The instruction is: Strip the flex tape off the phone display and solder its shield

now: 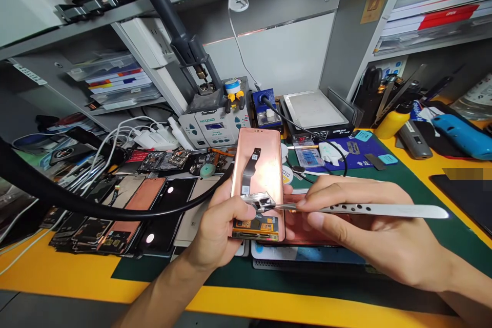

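Note:
A copper-coloured phone screen assembly (265, 164) is gripped in my left hand (221, 220), tilted up toward me. A dark flex cable (249, 171) runs along its back. My left thumb presses near a small silvery metal piece (263, 201) lying across the lower part. In my right hand (369, 225) are steel tweezers (369, 209), pinched between thumb and fingers; their tips reach the right side of that metal piece. Whether the tips grasp it, I cannot tell. Below my hands another copper-coloured panel (303, 230) lies partly hidden on a blue-edged item (307, 254).
Several phone panels (142, 200) lie in a row at the left. A thick black cable (115, 212) arches in front of them. Behind stand a soldering station (215, 125) and a flat heating plate (317, 107). A yellow bottle (392, 120) is at the right.

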Demonstrator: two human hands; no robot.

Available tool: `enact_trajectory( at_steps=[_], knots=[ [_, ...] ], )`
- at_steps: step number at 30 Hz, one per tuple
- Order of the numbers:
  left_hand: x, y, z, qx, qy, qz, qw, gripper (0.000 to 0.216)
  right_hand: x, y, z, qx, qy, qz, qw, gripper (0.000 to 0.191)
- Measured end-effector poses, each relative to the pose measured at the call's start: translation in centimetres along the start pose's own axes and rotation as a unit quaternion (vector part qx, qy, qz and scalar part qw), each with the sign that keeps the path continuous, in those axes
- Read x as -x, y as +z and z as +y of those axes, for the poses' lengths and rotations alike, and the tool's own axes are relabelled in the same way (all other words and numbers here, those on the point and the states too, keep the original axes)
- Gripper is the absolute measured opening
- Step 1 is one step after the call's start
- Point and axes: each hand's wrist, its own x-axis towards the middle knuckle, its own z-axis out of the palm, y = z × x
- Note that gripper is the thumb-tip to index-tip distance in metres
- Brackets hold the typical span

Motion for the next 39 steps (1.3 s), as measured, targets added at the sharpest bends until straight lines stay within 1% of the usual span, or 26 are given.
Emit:
enact_trajectory(
  at_steps=[3,8,13,19,25,39],
  knots=[
    [-0.03,0.04,0.04,0.002,-0.004,-0.002,1.000,0.104,-0.02,0.06,0.02,0.006,-0.003,0.004,1.000,0.021],
    [-0.12,0.04,-0.01,-0.002,-0.001,0.019,1.000,0.106,0.01,0.02,0.03,0.008,-0.004,0.009,1.000,0.022],
    [-0.05,-0.05,-0.07,-0.005,0.010,0.013,1.000,0.102,0.02,-0.04,0.02,0.009,-0.001,0.000,1.000,0.023],
    [-0.01,0.06,0.10,-0.005,-0.002,0.008,1.000,0.102,0.04,0.02,0.04,0.009,0.000,0.006,1.000,0.022],
    [-0.02,0.28,0.23,-0.011,0.000,0.013,1.000,0.099,-0.12,0.05,-0.14,0.009,0.003,0.007,1.000,0.019],
    [0.01,0.21,0.23,-0.011,-0.001,0.010,1.000,0.098,0.03,0.02,-0.11,0.003,0.003,0.006,1.000,0.021]
  ],
)
